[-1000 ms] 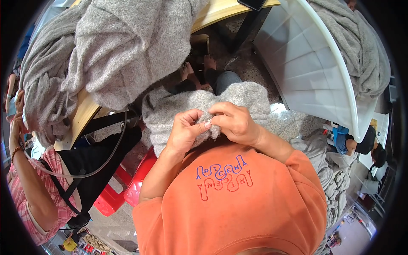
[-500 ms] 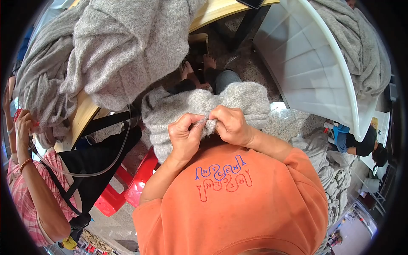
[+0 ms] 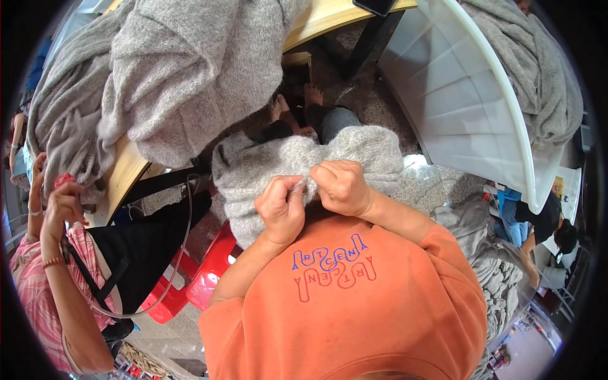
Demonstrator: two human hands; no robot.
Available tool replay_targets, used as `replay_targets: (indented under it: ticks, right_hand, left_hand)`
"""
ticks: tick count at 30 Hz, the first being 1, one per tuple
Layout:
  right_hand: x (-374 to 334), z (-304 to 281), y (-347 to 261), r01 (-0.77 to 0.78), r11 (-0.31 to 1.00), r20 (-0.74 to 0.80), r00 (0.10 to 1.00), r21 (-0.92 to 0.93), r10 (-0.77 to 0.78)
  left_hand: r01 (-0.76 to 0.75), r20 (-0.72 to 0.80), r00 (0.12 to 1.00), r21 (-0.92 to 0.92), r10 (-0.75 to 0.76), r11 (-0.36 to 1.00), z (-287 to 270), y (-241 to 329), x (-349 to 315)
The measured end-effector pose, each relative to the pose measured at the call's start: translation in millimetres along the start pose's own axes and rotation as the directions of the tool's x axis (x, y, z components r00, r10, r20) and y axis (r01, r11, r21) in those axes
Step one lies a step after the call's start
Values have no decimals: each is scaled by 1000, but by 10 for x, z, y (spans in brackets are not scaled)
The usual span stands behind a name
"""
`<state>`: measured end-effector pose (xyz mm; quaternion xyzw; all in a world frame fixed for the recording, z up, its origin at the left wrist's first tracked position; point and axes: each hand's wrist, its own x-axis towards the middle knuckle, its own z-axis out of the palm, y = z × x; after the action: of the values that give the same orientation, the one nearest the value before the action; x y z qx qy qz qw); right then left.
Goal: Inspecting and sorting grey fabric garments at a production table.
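A fuzzy grey knitted garment [image 3: 263, 161] lies bunched across my lap. At its near edge, my left hand [image 3: 280, 208] is closed in a pinch, thumb up, on the knit. Just to its right, my right hand [image 3: 343, 187] is also closed, fingers curled over the same edge. The two hands nearly touch at the fingertips. Whatever finer detail lies between the fingers is hidden.
Large grey knits [image 3: 190, 69] cover the wooden table [image 3: 126, 180] at left. A white plastic bin [image 3: 462, 95] stands at right, with more grey fabric [image 3: 538, 76] beyond. Left, a co-worker's hand [image 3: 63, 206] holds something red near a hose. A red stool [image 3: 206, 278] is beside me.
My left hand has shifted slightly right and its thumb has turned more upright. My right hand has rolled over slightly. The co-worker's hand at left has moved down and to the right.
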<state>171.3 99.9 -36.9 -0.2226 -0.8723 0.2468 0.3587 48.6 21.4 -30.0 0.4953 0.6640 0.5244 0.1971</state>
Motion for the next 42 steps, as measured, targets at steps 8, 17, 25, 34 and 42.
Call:
replay_targets:
  ticks: [8,17,25,34,42]
  right_hand:
    - [81,-215,-101,-395,695,258,919,601,299]
    - [129,-79,-122,-97,975,65,994,201,86]
    - [113,-25,-35,111,993,-79,991,36,-108]
    - [78,-21,-40,115,991,-72,990,-63,-119]
    - [56,-83,-71,121,993,-89,988,-16,-122]
  left_hand:
    - [-455,23,888,170,459,874,-102,48,53]
    - [-506,42,859,235,511,830,-105,73,70]
    - [-346,-42,936,63,348,936,-93,107,43]
    - [-284,-49,958,5,284,959,-32,110,17]
    - [-250,-32,968,-30,249,968,-38,116,-50]
